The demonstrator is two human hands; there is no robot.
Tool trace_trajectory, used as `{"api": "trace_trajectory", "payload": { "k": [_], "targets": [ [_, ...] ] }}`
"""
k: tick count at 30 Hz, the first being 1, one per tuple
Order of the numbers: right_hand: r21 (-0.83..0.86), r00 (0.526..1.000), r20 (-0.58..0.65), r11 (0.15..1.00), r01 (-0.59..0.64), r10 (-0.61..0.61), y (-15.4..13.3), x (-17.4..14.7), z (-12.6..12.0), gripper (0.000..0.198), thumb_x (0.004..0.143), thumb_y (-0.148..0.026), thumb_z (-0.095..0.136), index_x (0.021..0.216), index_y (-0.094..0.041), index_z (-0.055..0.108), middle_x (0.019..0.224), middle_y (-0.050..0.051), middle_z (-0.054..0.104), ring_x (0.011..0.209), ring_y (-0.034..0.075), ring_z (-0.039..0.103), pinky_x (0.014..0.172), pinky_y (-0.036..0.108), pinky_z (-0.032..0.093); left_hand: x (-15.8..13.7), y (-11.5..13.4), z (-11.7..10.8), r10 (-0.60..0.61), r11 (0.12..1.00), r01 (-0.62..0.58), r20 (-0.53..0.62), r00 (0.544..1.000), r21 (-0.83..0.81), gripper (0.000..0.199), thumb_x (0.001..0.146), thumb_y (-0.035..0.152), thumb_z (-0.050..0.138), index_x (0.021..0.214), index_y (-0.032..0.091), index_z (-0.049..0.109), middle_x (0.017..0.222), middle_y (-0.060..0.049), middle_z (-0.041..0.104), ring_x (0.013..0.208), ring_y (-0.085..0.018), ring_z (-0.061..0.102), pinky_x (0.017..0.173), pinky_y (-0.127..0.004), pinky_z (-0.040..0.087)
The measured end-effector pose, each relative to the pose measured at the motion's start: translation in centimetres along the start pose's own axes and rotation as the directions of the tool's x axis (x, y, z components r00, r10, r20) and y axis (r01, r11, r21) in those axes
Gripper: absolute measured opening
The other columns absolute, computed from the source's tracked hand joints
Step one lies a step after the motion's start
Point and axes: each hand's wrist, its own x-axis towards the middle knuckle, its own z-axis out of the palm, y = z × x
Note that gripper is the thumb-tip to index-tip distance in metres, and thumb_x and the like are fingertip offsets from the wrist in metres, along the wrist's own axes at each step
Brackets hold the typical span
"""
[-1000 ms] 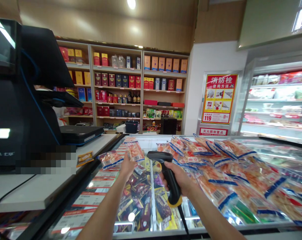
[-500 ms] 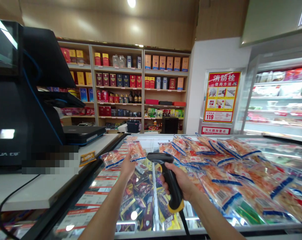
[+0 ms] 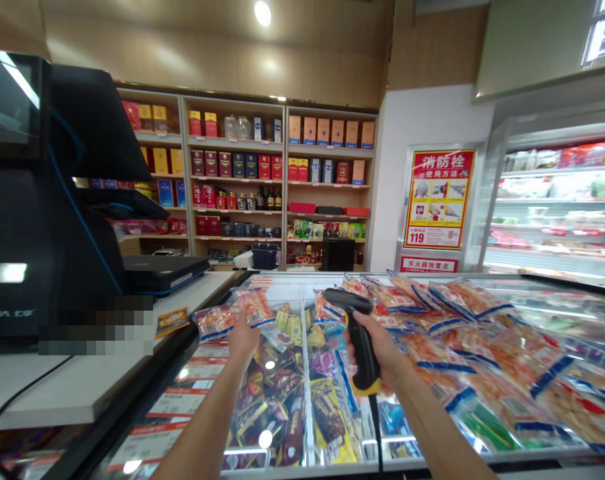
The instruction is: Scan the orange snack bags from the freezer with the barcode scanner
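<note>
In my right hand (image 3: pixel 382 343) is a black and yellow barcode scanner (image 3: pixel 365 350), its head tilted up and to the left and its cable hanging down. My left hand (image 3: pixel 243 337) is at a clear packet of orange-pink food (image 3: pixel 259 307) with a blue edge, fingers closed on its near side. Beside it, to the left, lies a similar packet (image 3: pixel 215 322) on the freezer's glass top. Many more such packets (image 3: pixel 447 333) are heaped to the right of the scanner.
Under the glass of the chest freezer (image 3: pixel 306 400) lie wrapped ice creams (image 3: pixel 277 373). On the left stands a checkout terminal (image 3: pixel 47 220) on a white counter (image 3: pixel 82 393), with a small orange packet (image 3: pixel 172 321). Shelves of boxes (image 3: pixel 237 163) line the back wall.
My left hand and its packet have shifted left, closer to the other loose packet. The scanner has moved right and slightly up, away from that packet.
</note>
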Motion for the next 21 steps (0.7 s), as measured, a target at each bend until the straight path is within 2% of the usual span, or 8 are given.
{"api": "trace_trajectory", "payload": {
  "k": [3,6,10,13,16,19,21],
  "targets": [
    [-0.088,0.991,-0.114,0.994,0.058,-0.068,-1.2,-0.1,-2.1,0.033,0.068,-0.046,0.046,0.06,-0.014,0.049,0.041,-0.001,0.05,0.032,0.008,0.044,0.031,0.019,0.036,0.7,-0.7,-1.4,-0.009,0.997,0.01,-0.007,1.0,0.083,0.056,0.059,0.007,0.047,0.114,0.013,0.044,0.102,-0.017,0.057,0.094,-0.031,0.052,0.075,-0.037,0.039],
    [-0.083,0.968,-0.21,0.989,0.125,-0.14,-2.0,-0.3,-4.0,0.029,0.067,-0.043,0.049,0.059,-0.015,0.048,0.042,-0.001,0.05,0.034,0.008,0.045,0.032,0.02,0.037,1.0,-1.1,-2.9,-0.01,0.991,0.012,-0.011,1.0,0.135,0.051,0.059,0.008,0.047,0.11,0.009,0.047,0.101,-0.02,0.055,0.098,-0.034,0.048,0.077,-0.042,0.037],
    [-0.059,0.941,-0.296,0.987,0.153,-0.163,-2.5,-1.0,-5.7,0.025,0.067,-0.04,0.051,0.061,-0.016,0.045,0.043,-0.002,0.051,0.033,0.009,0.045,0.031,0.021,0.037,0.1,0.3,-3.3,0.055,0.988,-0.054,-0.007,0.998,0.144,0.047,0.061,0.012,0.047,0.108,0.01,0.047,0.115,-0.02,0.044,0.112,-0.035,0.034,0.088,-0.048,0.025],
    [-0.055,0.934,-0.314,0.986,0.158,-0.168,-2.5,-1.5,-6.4,0.024,0.066,-0.04,0.051,0.064,-0.017,0.045,0.043,-0.003,0.051,0.032,0.009,0.044,0.031,0.021,0.037,-2.0,3.1,-1.4,0.169,0.982,-0.175,0.08,0.982,0.075,0.047,0.062,0.013,0.05,0.109,0.013,0.046,0.123,-0.014,0.039,0.117,-0.028,0.028,0.095,-0.04,0.018],
    [-0.051,0.931,-0.319,0.984,0.169,-0.176,-2.6,-2.1,-7.0,0.023,0.067,-0.04,0.05,0.066,-0.017,0.047,0.043,-0.003,0.05,0.031,0.008,0.044,0.031,0.021,0.037,-4.9,6.1,2.1,0.282,0.959,-0.273,0.256,0.924,-0.073,0.042,0.06,0.018,0.056,0.102,0.016,0.053,0.113,-0.009,0.051,0.108,-0.021,0.041,0.092,-0.029,0.027],
    [-0.056,0.925,-0.338,0.985,0.161,-0.171,-2.8,-2.5,-7.5,0.026,0.067,-0.042,0.049,0.063,-0.017,0.047,0.04,-0.003,0.048,0.031,0.009,0.044,0.031,0.021,0.037,-7.8,8.2,5.4,0.327,0.942,-0.259,0.409,0.852,-0.214,0.042,0.056,0.028,0.063,0.097,0.019,0.057,0.104,-0.007,0.058,0.098,-0.02,0.05,0.085,-0.027,0.034],
    [-0.045,0.913,-0.373,0.986,0.159,-0.164,-2.9,-2.8,-7.9,0.026,0.067,-0.042,0.05,0.06,-0.017,0.046,0.04,-0.003,0.049,0.033,0.009,0.044,0.031,0.021,0.038,-9.0,8.7,6.9,0.318,0.94,-0.207,0.474,0.821,-0.271,0.042,0.047,0.028,0.07,0.087,0.02,0.061,0.094,-0.006,0.062,0.092,-0.022,0.054,0.08,-0.028,0.038]
  ]
}}
